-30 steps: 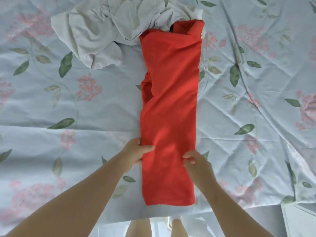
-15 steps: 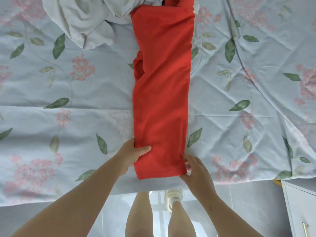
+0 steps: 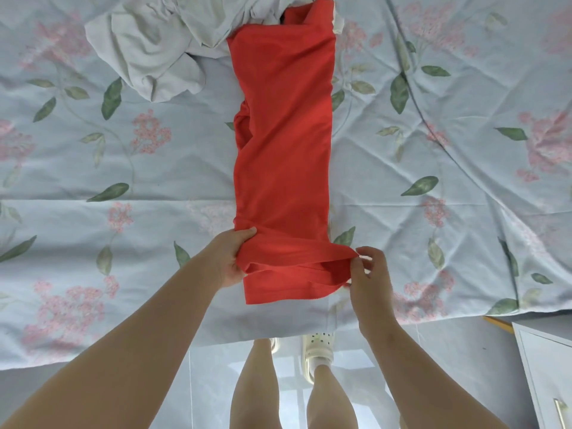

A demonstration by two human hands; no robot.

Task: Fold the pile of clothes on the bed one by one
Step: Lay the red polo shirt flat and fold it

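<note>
Pale clothes pile (image 3: 148,48) cut off by top edge, same w/ far end of red garment (image 3: 281,150). Left hand (image 3: 227,258): fingers under the fold, only thumb shows. Cabinet (image 3: 544,366) cropped btm right. Left shoe (image 3: 274,343) mostly behind bed (image 3: 93,212) edge.

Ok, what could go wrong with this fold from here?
1. The right hand pinches only a corner of the red garment, while the left hand grips a fuller bunch; the layers may slip or the fold go crooked.
2. A loose bulge on the garment's left edge could get trapped as a lump.
3. Its far end touches the pale pile, which might be dragged along.
</note>
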